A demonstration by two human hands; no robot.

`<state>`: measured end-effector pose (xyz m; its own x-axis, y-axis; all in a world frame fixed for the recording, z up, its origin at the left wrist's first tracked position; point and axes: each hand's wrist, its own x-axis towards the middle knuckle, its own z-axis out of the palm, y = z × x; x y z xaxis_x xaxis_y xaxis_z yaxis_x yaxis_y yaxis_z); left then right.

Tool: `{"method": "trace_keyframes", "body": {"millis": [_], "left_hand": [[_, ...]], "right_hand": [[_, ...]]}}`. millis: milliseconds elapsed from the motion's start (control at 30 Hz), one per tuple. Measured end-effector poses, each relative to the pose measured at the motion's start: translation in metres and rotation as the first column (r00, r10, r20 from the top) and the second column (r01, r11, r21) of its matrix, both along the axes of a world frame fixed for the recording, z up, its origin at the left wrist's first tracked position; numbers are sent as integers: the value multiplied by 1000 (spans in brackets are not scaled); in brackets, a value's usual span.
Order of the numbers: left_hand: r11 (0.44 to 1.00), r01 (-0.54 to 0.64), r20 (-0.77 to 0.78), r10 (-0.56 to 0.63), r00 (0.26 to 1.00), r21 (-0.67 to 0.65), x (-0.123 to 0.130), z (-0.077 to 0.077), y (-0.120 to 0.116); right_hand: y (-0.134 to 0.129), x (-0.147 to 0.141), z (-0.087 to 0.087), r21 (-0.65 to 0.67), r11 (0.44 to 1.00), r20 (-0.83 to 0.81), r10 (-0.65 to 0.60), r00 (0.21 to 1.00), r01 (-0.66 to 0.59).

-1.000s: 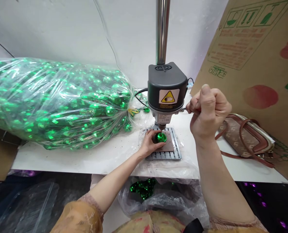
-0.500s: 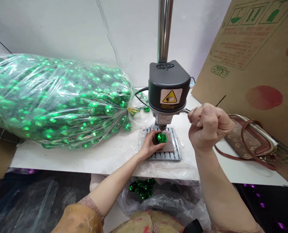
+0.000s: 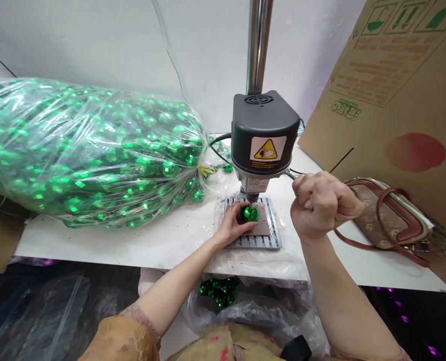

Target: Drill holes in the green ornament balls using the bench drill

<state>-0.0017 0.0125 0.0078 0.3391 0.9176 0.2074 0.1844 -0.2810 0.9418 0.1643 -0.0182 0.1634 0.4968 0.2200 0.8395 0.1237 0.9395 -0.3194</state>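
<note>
A shiny green faceted ball (image 3: 251, 213) sits on the flat pad (image 3: 262, 226) over the slotted metal base (image 3: 273, 240) of a small drill press (image 3: 265, 125). My left hand (image 3: 233, 220) is closed on the ball's left side, thumb in front and fingers behind. Directly above, the chuck (image 3: 252, 197) points down, and its thin bit meets the top of the ball. My right hand (image 3: 322, 205) makes a fist around the drill press lever (image 3: 291, 173), to the right of the motor housing; the lever's end is hidden inside the fist.
A large clear bag (image 3: 95, 155) of green balls lies at left. A brown handbag (image 3: 392, 215) and a big cardboard box (image 3: 388, 100) stand at right. Below the table edge, an open plastic bag (image 3: 253, 316) holds more green balls (image 3: 220, 291). Dark specks dot the tabletop (image 3: 132, 245).
My right fist has come down a little on the lever. The left hand and the ball stay in place under the bit. The view has shifted slightly.
</note>
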Motion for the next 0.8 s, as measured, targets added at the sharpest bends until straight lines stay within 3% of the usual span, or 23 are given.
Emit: {"method": "trace_keyframes", "body": {"millis": [800], "left_hand": [[1000, -5, -14, 5, 1000, 27, 0, 0, 1]], "right_hand": [[-1, 4, -34, 76, 996, 79, -53, 995, 47]]}}
